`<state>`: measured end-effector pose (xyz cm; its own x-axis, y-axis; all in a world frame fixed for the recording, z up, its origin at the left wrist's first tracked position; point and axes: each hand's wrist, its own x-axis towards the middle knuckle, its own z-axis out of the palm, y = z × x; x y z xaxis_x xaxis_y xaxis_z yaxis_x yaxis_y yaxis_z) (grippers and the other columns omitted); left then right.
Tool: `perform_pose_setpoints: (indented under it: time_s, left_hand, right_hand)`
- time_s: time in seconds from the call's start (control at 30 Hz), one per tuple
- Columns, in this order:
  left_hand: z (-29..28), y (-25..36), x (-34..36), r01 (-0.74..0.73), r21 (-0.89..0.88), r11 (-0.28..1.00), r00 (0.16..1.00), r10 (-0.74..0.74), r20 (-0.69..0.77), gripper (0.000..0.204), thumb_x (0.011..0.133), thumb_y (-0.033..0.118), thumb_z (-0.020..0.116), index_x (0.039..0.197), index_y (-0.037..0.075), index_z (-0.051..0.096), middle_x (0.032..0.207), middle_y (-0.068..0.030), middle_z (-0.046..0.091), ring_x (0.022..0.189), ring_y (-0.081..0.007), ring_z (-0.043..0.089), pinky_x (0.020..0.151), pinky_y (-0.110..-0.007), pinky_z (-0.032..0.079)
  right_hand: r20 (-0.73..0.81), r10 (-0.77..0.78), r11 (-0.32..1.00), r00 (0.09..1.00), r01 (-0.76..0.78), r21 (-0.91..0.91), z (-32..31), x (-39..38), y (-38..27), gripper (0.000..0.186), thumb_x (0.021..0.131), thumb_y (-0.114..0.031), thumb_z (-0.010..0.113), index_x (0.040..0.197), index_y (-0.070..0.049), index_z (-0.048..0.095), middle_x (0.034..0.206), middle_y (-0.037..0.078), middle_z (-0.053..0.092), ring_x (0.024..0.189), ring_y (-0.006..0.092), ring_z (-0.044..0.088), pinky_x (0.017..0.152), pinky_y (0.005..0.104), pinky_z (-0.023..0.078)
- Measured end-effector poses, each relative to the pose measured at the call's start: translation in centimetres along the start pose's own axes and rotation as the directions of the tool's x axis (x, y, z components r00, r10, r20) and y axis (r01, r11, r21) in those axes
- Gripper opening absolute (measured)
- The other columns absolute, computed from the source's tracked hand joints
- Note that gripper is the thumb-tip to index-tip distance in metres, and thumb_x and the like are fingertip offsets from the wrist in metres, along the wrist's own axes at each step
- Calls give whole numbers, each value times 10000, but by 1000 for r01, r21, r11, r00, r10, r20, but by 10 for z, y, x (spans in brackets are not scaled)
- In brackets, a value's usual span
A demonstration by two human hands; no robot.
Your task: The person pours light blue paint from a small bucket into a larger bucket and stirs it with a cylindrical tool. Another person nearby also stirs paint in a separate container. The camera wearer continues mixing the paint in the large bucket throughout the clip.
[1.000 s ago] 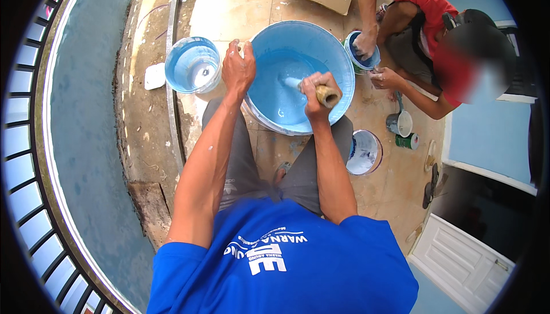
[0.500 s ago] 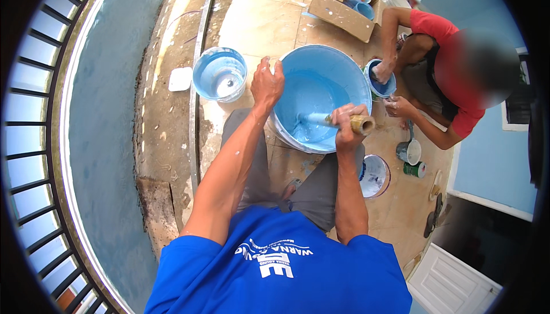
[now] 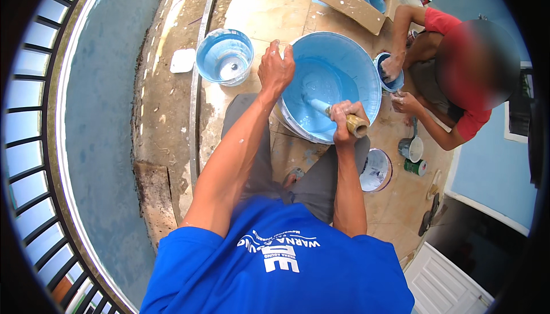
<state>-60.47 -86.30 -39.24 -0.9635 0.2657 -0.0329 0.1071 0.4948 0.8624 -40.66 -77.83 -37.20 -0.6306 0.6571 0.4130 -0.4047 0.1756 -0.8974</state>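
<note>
Between my legs stands a large bucket (image 3: pixel 366 65) with light blue paint inside. My left hand (image 3: pixel 276 70) is at the bucket's left rim, its fingers bent over the edge and partly hidden. My right hand (image 3: pixel 348 120) is wrapped around a bamboo stick (image 3: pixel 358 126), close to its hollow upper end. Coated in blue paint, the stick's lower part slants down leftward into the bucket. Beside my left hand is a smaller clear pail (image 3: pixel 224 56), smeared inside with blue and white paint. A white lid (image 3: pixel 183 61) lies left of that pail.
At the right, a crouching person in a red shirt (image 3: pixel 444 22) has a hand in a small paint pot (image 3: pixel 391 82). A cardboard box (image 3: pixel 352 8) with blue containers stands beyond. Near my right knee is a white-stained tub (image 3: pixel 375 171); a ladle (image 3: pixel 413 149) and green can (image 3: pixel 416 167) lie farther right.
The stick's lower end has shifted in the paint, and my right hand with it. My left hand stays by the rim. The whole view has tilted slightly.
</note>
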Motion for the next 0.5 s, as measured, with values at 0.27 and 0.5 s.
perform_pose_setpoints:
  time_s: [0.27, 0.5]
  left_hand:
    - [2, 0, 0, 9, -13, 1000, 1000, -9, 25, 579, 996, 386, 549, 1382, -44, 574, 1320, -290, 639, 1203, -479, 614, 1023, -538, 477]
    - [-1, 3, 6, 75, -12, 997, 993, -74, 90, 626, 994, 418, 554, 1437, -23, 536, 1396, -269, 602, 1267, -451, 588, 1080, -525, 445]
  right_hand:
    - [38, 138, 985, 990, -133, -106, -16, 2, -22, 201, 845, 66, 654, 785, -47, 499, 660, 59, 589, 573, 105, 545, 548, 277, 446]
    - [56, 115, 971, 992, -124, 206, 37, 76, 28, 219, 877, 68, 672, 814, -66, 511, 672, 37, 575, 557, 103, 555, 520, 290, 475]
